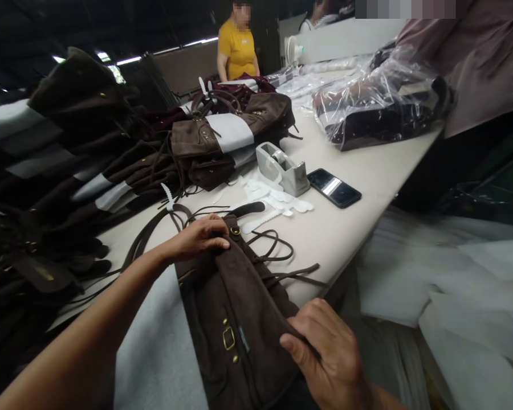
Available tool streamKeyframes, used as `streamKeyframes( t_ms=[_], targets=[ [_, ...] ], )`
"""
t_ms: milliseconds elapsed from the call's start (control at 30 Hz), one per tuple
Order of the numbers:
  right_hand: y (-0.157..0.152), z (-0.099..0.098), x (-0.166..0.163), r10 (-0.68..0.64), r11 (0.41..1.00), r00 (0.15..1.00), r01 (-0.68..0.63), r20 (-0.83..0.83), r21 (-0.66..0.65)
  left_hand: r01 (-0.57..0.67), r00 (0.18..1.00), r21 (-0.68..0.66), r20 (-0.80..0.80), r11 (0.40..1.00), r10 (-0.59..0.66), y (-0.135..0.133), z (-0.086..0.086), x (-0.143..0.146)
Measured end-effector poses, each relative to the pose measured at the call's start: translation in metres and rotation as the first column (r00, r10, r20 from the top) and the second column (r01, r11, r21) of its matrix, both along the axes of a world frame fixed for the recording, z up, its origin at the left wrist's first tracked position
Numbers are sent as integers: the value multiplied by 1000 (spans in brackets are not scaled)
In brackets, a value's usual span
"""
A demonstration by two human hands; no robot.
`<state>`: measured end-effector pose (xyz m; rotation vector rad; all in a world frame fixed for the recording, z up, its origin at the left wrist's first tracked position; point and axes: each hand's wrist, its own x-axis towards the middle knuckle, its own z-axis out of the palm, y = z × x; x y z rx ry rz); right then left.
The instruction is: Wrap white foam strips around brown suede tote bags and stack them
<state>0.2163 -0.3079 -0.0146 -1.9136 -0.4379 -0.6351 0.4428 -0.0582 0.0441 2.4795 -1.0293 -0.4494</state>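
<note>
- The brown bag lies at the near edge of the table. Its upper end points away from the person and its lower end hangs over the edge towards the body.
- The left hand is laid over the upper end of the brown bag, beside a brass stud. The fingers are curled down over the rim and closed on it, apparently to pin that end against the table.
- The right hand is closed on the lower side of the brown bag. The fabric is pinched between the thumb on top and the fingers, which are hidden beneath. This hold appears to draw the suede taut between the two hands.
- A brass buckle is seen on the face turned upward.
- The long strap trails to the left, and thin cords lie loose on the table to the right.
- A white sheet lies beside and partly under the brown bag, probably as a wrapper or padding.
- A tape dispenser, white paper strips and a phone are set just beyond, within arm's reach.
- Stacked bags, several banded in white, are piled at the left.
- A plastic-wrapped bag is handled by another person at the far right.
</note>
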Motion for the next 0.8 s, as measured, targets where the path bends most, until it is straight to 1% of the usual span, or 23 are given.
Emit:
streamKeyframes(
  t_ms=[33, 100, 167, 233, 300, 367, 467, 533, 600, 700, 800],
  targets=[
    [0, -3, 2, -27, 999, 1000, 27, 4, -18, -26, 999, 10, 24, 1000, 26, 0, -7, -1],
    [-2, -9, 6, -81, 996, 995, 78, -54, -42, -61, 996, 22, 67, 998, 59, -3, -22, -1],
    [-4, -13, 9, -114, 993, 977, 110, -182, -32, -79, 992, 23, 100, 997, 76, -8, -35, -1],
    [-8, -16, 9, -124, 992, 944, 129, -305, -3, -81, 989, 16, 126, 997, 79, -16, -40, 1],
    [-11, -21, 7, -123, 990, 917, 138, -379, 13, -69, 987, 8, 149, 998, 67, -23, -37, 1],
    [-15, -27, 4, -93, 994, 908, 111, -408, 20, -35, 983, -35, 177, 999, 40, -28, -29, -2],
    [-19, -40, -2, -24, 999, 918, 37, -396, 24, 34, 990, -120, 143, 992, -16, -31, -15, -6],
    [-19, -46, -6, -17, 1000, 937, 16, -350, -6, 65, 994, -110, 96, 992, -54, -29, -10, -6],
    [-18, -47, -8, -39, 998, 955, 22, -295, -61, 97, 991, -49, 98, 994, -92, -26, -10, -4],
    [-15, -41, -8, -54, 992, 967, 24, -249, -122, 138, 979, 34, 145, 990, -142, -25, -17, 4],
    [-13, -35, -3, -63, 995, 967, 42, -248, -89, 158, 978, 67, 129, 985, -165, -28, -27, 14]
  ],
)
